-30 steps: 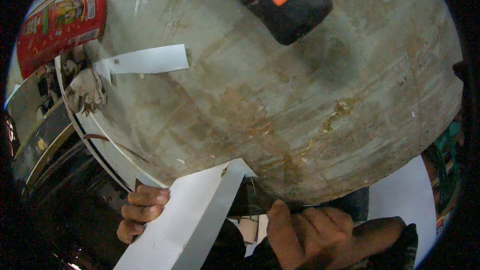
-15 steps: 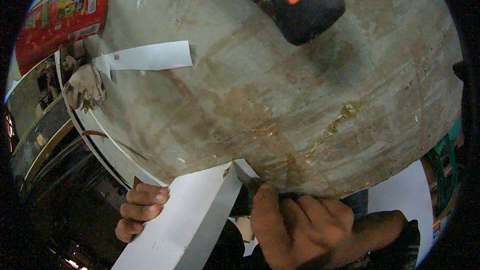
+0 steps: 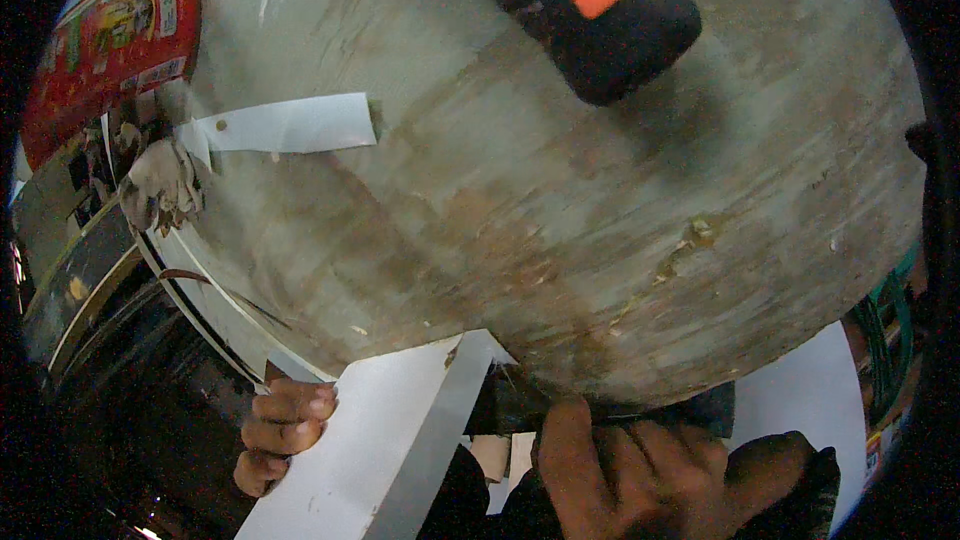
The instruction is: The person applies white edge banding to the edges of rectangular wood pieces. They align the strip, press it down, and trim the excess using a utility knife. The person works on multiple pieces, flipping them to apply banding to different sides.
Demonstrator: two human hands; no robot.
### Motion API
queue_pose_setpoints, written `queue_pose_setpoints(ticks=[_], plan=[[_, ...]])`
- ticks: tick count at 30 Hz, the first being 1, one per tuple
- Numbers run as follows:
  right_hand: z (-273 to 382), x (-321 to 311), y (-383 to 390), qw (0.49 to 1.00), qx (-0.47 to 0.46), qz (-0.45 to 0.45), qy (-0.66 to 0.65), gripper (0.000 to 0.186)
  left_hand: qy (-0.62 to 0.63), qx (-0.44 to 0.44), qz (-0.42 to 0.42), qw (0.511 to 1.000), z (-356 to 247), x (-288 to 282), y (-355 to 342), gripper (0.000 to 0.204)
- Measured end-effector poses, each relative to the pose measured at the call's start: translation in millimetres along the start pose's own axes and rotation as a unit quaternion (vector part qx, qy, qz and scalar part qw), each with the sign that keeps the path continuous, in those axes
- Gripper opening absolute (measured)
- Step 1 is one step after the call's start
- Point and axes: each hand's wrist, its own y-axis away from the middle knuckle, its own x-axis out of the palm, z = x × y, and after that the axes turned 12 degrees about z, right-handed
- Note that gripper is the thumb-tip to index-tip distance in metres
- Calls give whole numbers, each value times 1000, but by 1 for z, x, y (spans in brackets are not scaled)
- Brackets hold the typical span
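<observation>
My left hand is closed around the left edge of a long white board, its fingertips bent over the upper face. The board tilts up from the lower edge, and its far end rests by the near rim of the worktable. Small chips mark the corner at that end. Just right of the board, my right hand is closed, knuckles up, around a dark flat tool. The palm hides most of the tool, so its kind does not show. A small gap separates its tip from the board's end.
The worn grey-green worktable fills the middle. On it lie a white strip with a hole, a black object with an orange triangle, a crumpled glove and a red packet. A white sheet hangs at right.
My right hand has drawn back toward me and right, taking the dark tool's tip away from the board's corner. My left hand still holds the board, which has barely shifted.
</observation>
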Motion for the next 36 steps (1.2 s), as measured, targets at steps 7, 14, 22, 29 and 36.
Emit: queue_pose_setpoints(ticks=[7,14,22,29,36], plan=[[-14,-39,22,988,-18,111,-102,20,60,-33,68,995,7,-3,-3,26],[-29,-24,-38,992,12,-56,-111,28,-83,-42,-315,944,38,43,8,49],[-25,-61,-40,987,-43,-98,-121,34,-55,-26,-566,822,-3,52,-32,75],[8,-125,-9,715,-87,237,-652,34,-26,31,-621,783,-80,26,-85,98],[54,-177,-10,817,-116,201,-527,26,325,268,-475,772,-96,-20,-66,90]])
